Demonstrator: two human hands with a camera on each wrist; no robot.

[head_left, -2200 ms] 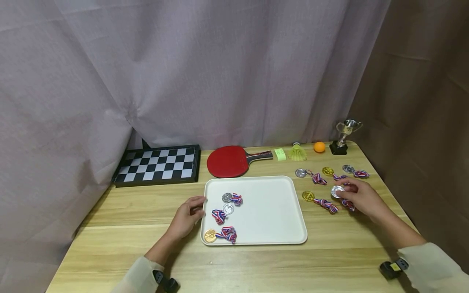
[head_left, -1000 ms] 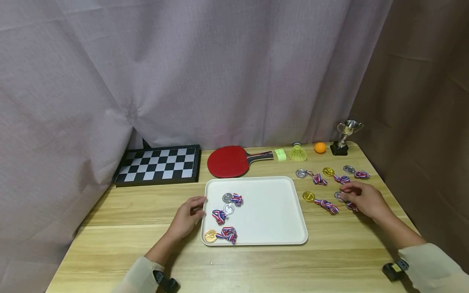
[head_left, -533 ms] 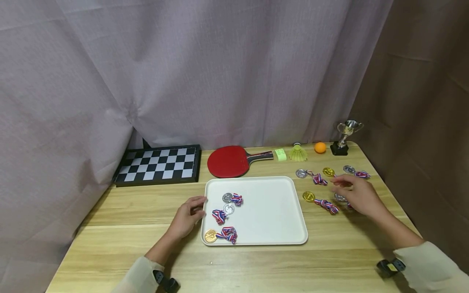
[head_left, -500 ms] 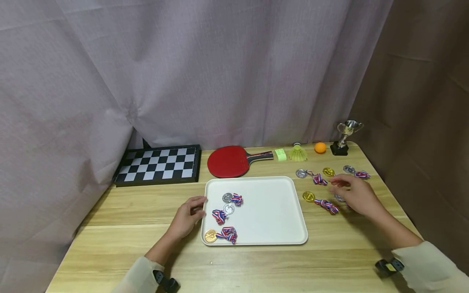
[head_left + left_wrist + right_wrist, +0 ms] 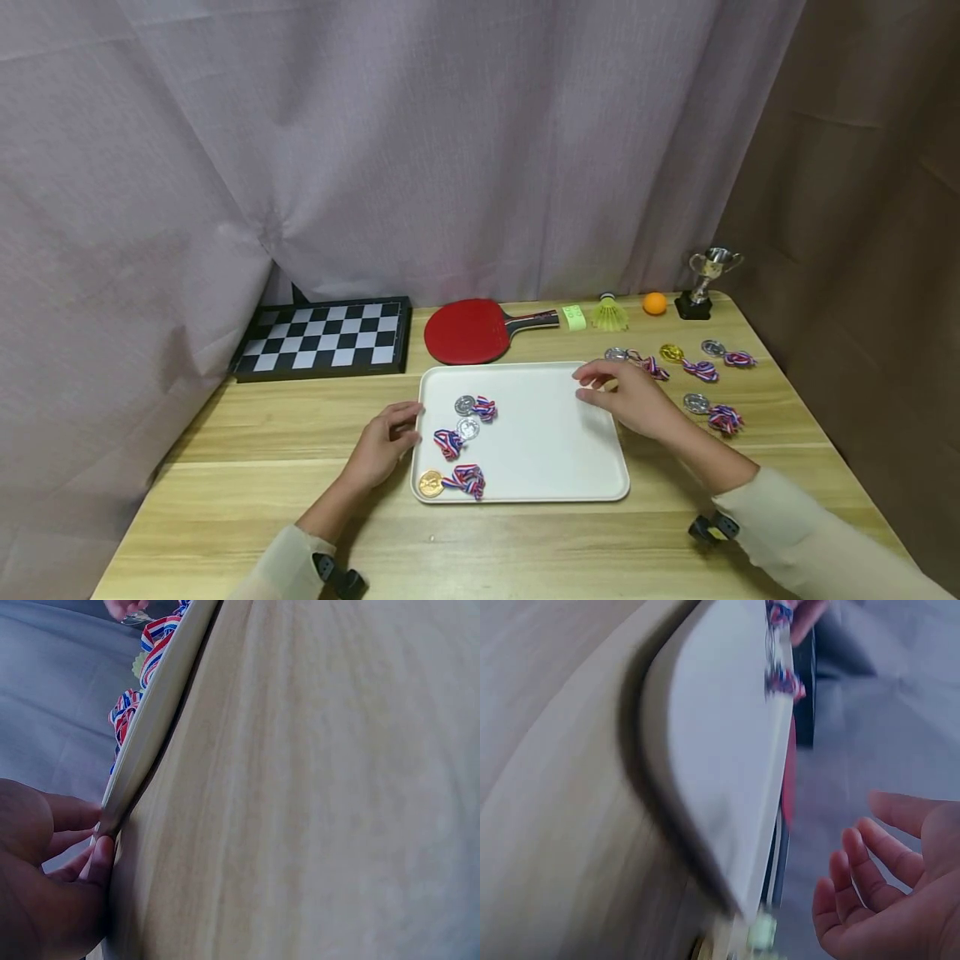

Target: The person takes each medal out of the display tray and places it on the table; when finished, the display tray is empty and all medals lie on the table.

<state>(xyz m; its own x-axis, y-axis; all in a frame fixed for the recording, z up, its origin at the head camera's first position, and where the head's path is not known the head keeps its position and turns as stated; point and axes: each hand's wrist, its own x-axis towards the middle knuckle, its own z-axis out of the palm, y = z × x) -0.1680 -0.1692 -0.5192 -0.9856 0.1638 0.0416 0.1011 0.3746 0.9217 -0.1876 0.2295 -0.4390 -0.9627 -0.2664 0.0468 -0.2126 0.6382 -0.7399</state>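
At the left rim of the white tray (image 5: pixel 540 442), my left hand (image 5: pixel 381 446) pinches the edge; in the left wrist view its thumb (image 5: pixel 102 859) lies against the rim's outer side. Toward the tray's left lie a silver medal (image 5: pixel 465 405), a second silver medal (image 5: pixel 468 428) and a gold medal (image 5: pixel 431 483), all with striped ribbons. My right hand (image 5: pixel 626 396) hovers over the tray's back right corner. Its fingers are loosely bent and hold nothing, as the right wrist view also shows.
Right of the tray lie a partly covered silver medal (image 5: pixel 617 354), a gold medal (image 5: pixel 671 353) and more silver medals (image 5: pixel 696 404). Along the back are a chessboard (image 5: pixel 330 337), table tennis bat (image 5: pixel 465 332), green notepad (image 5: pixel 574 317), shuttlecock (image 5: pixel 610 313), orange ball (image 5: pixel 655 303) and trophy (image 5: pixel 705 279).
My right hand has left the silver medal at the right and moved left to the tray's corner. The gold medal near that corner is now out of sight. My left hand has stayed put.
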